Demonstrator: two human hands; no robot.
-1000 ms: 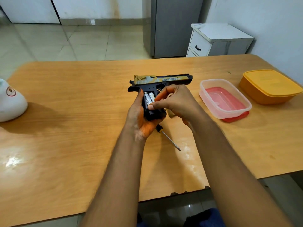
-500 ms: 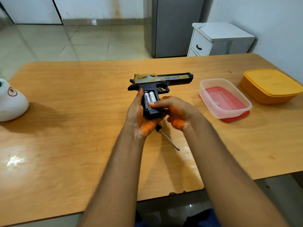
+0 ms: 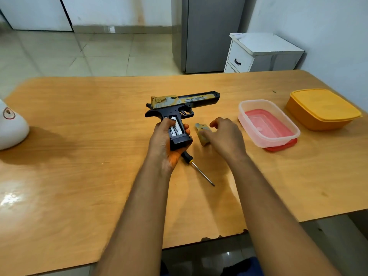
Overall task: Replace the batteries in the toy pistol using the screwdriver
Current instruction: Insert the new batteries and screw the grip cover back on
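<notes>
While the toy pistol (image 3: 180, 108) stands near the middle of the desk (image 3: 79, 176), muzzle toward the right edge and butt toward the near edge, its handle compartment lies uncovered with two batteries (image 3: 175, 127) seated side by side in it. The left hand (image 3: 166, 140) grips that handle from the left, thumb laid across the upper part of the cells and fingertips showing round the right side.

A second ago the right hand (image 3: 225, 136) was on the handle, its fingers at the batteries; half a second ago it was still against the butt. Now it has left the gun and reaches right, fingers loosely curled over the tan battery cover (image 3: 203, 134) lying flat just beside the pistol. Whether it has pinched the cover or only touches it I cannot tell, since motion blurs the fingers.

That shift suggests the cells are judged to be in place and the closing step begins: cover back on, then the screw. The screwdriver (image 3: 196, 168) lies untouched on the desk just nearer than the butt, handle partly under the left palm, tip toward the near edge. No screw is visible to me.

Further right, well apart, sit a clear box (image 3: 266, 124) and an orange lidded box (image 3: 322, 108).
</notes>
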